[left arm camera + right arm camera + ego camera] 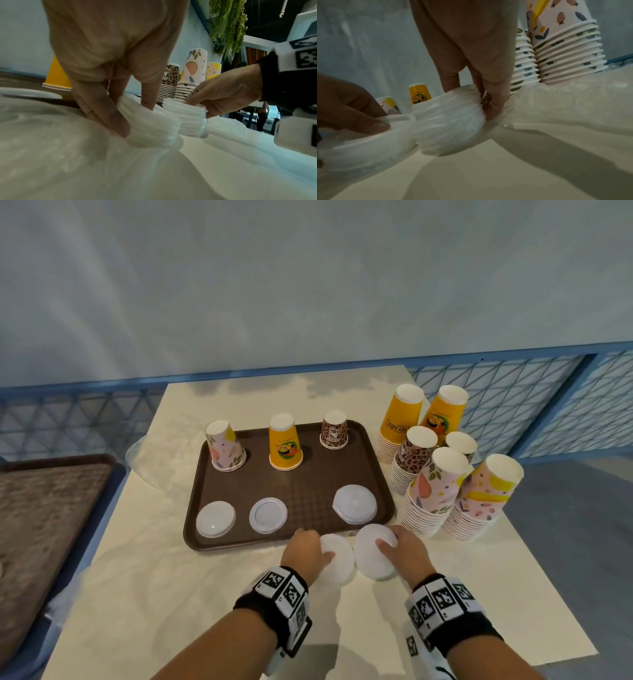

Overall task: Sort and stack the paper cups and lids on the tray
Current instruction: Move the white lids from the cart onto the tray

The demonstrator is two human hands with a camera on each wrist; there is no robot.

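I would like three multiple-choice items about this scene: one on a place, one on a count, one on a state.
1. Where do the tall cup stacks stand?
A. on the tray
B. on the table, right of the tray
C. on the floor

2. How many upside-down cups or short cup stacks stand on the brown tray?
A. three
B. five
C. one

3. What does the right hand do?
A. hangs idle
B. lifts a cup
C. holds a stack of white lids

Key: 1 B, they rise beside the tray's right rim. 2 A, a floral, a yellow and a leopard one. 3 C, fingers curl round the lids.
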